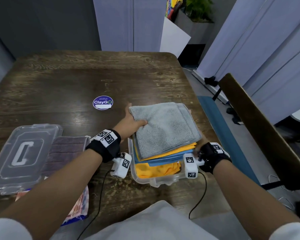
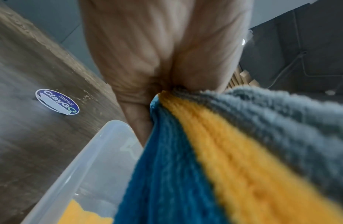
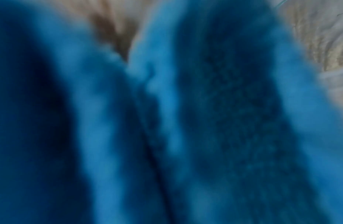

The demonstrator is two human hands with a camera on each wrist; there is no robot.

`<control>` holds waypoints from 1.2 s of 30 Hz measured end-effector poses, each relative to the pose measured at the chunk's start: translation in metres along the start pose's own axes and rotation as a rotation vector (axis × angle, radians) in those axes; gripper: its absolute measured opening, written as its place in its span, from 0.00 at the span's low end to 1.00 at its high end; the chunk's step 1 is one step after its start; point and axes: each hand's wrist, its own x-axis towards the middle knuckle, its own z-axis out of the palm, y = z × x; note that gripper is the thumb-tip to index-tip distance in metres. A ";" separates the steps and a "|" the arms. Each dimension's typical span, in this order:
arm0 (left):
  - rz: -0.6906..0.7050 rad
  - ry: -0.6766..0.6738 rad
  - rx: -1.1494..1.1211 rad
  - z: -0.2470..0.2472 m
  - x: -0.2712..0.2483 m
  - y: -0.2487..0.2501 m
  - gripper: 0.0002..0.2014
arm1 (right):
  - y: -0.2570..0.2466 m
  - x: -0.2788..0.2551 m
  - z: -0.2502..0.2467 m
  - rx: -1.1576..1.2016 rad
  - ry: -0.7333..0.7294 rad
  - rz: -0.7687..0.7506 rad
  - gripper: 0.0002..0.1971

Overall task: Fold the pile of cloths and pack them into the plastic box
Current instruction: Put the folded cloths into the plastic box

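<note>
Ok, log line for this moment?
left hand: grips cloth stack | right hand: at stack corner, grip hidden | plastic box: yellow cloth inside | lid: off

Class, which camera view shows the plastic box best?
Head view: the plastic box shows its near wall and rim, cloths stacked above. Left wrist shows one translucent corner; right wrist shows only blurred blue cloth.

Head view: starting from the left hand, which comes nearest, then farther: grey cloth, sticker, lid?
1. grey cloth: the left hand grips its left edge, atop the stack.
2. sticker: on the table, beyond and left.
3. lid: far left, near the table edge.
</note>
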 end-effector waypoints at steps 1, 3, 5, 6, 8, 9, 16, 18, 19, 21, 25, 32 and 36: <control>0.002 0.008 0.035 -0.001 0.001 -0.003 0.50 | -0.002 0.004 -0.001 -0.019 -0.017 0.007 0.45; 0.004 0.021 0.074 -0.005 0.003 -0.009 0.49 | -0.011 0.014 0.004 0.133 -0.113 0.105 0.18; -0.011 0.031 0.125 -0.009 0.008 -0.016 0.50 | -0.005 0.017 0.000 0.161 -0.230 0.074 0.33; -0.028 0.031 0.166 -0.009 0.008 -0.018 0.51 | -0.001 0.021 -0.002 0.170 -0.336 0.087 0.36; -0.075 0.016 0.265 -0.007 0.008 -0.023 0.52 | 0.008 0.034 -0.006 0.029 -0.358 0.094 0.28; -0.091 -0.006 0.312 -0.003 0.007 -0.026 0.53 | 0.011 0.041 -0.006 -0.047 -0.344 0.121 0.23; -0.133 -0.170 0.692 0.030 0.004 -0.050 0.60 | 0.068 0.131 -0.026 -0.634 -0.203 0.101 0.60; -0.116 -0.182 0.797 0.040 0.001 -0.049 0.59 | 0.067 0.124 -0.020 -0.831 -0.183 0.114 0.68; -0.090 -0.179 0.840 0.044 -0.001 -0.048 0.59 | 0.062 0.109 -0.012 -0.926 -0.166 0.112 0.63; -0.024 -0.154 0.927 0.048 -0.004 -0.048 0.60 | 0.058 0.085 0.002 -1.044 -0.134 0.054 0.52; 0.216 -0.202 1.203 0.048 -0.009 -0.047 0.52 | 0.066 0.075 0.011 -1.209 -0.097 -0.056 0.61; 0.168 -0.511 1.599 0.057 -0.031 -0.064 0.35 | 0.069 0.067 0.028 -2.045 -0.188 -0.565 0.62; 0.147 -0.518 1.717 0.068 -0.036 -0.070 0.37 | 0.084 0.081 0.025 -2.161 -0.307 -0.374 0.64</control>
